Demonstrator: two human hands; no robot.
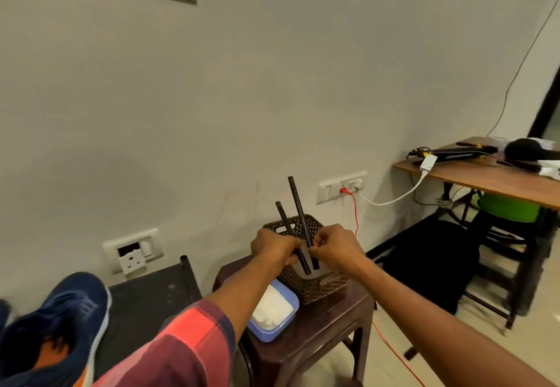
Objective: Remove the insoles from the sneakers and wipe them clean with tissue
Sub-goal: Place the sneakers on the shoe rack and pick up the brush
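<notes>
Two long, thin black pieces, apparently insoles seen edge-on, stand upright over a brown perforated basket (315,288). My left hand (274,246) is closed around the left piece (283,218). My right hand (333,246) pinches the right, taller piece (297,202). Their lower ends reach down into the basket. A blue sneaker (60,323) with an orange inside lies at the lower left on a black surface (148,302). White tissue (272,308) sits in a pale blue box (266,336) beside the basket.
Basket and tissue box rest on a dark brown stool (327,335). A red cable (394,353) crosses the floor from a wall socket (341,186). To the right stand a black bag (430,265) and a wooden table (485,176) with gear. The wall is close ahead.
</notes>
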